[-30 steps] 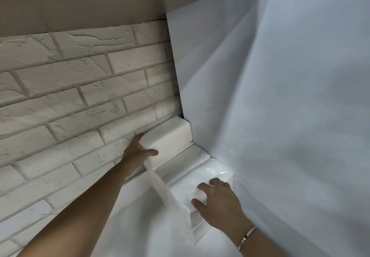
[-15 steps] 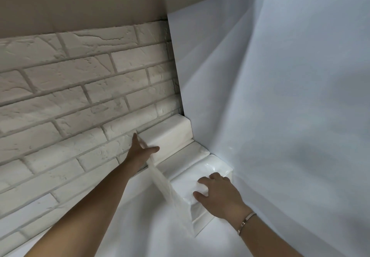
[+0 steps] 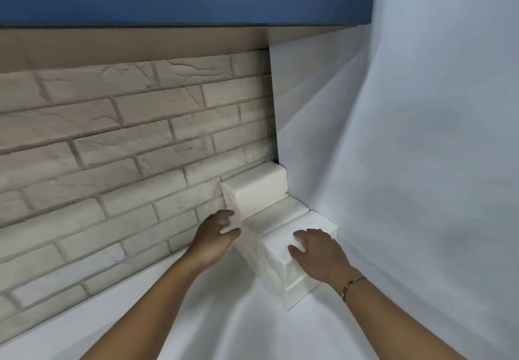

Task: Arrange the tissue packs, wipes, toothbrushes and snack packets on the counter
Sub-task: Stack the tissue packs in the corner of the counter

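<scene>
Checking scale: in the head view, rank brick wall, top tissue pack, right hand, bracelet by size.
1. brick wall
2. top tissue pack and right hand: alike, hand nearer, so unranked
3. bracelet, smallest

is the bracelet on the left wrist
No, the bracelet sits on the right wrist, just behind the right hand resting on the front tissue pack.

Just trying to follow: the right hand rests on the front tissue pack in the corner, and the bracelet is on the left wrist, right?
Not quite: the head view shows the bracelet on the right wrist. The right hand does rest on the front tissue pack in the corner.
</scene>
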Demonstrator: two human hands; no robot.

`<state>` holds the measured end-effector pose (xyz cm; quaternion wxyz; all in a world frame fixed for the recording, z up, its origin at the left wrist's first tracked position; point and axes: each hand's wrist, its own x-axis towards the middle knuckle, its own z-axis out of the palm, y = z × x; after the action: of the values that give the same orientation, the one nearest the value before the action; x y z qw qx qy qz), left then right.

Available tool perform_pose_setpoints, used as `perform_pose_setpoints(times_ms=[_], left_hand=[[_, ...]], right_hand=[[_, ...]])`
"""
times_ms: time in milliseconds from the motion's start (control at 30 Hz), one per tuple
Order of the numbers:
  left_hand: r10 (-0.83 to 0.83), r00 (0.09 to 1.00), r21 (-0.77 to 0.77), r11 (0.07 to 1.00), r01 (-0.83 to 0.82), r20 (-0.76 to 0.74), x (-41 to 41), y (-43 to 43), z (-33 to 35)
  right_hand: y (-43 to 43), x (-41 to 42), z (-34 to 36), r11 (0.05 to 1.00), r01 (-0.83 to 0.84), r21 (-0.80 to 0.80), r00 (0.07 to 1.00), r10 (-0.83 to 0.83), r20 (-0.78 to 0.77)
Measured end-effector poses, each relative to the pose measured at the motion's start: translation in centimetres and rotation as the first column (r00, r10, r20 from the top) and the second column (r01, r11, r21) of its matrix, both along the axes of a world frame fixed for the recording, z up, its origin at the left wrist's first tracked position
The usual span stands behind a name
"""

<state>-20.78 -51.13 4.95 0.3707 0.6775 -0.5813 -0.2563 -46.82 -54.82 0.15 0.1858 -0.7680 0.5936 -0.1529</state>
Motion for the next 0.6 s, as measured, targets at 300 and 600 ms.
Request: perform_pose_setpoints(times_ms=[300,600], left_hand=[[-0.037,0.982,-0.123,0.992,0.014,-0.184,4.1,14.6,-0.9],[0.205,0.936,-0.072,0.969,-0.235,-0.286,13.6,30.0,-5.4]], right_hand=[[10.9,7.9,2.3,0.995,-0.043,-0.089,0.935,0.072,0.346],[23.9,19.3,2.3,0.979,-0.205,0.009,0.840,0.171,0.515]])
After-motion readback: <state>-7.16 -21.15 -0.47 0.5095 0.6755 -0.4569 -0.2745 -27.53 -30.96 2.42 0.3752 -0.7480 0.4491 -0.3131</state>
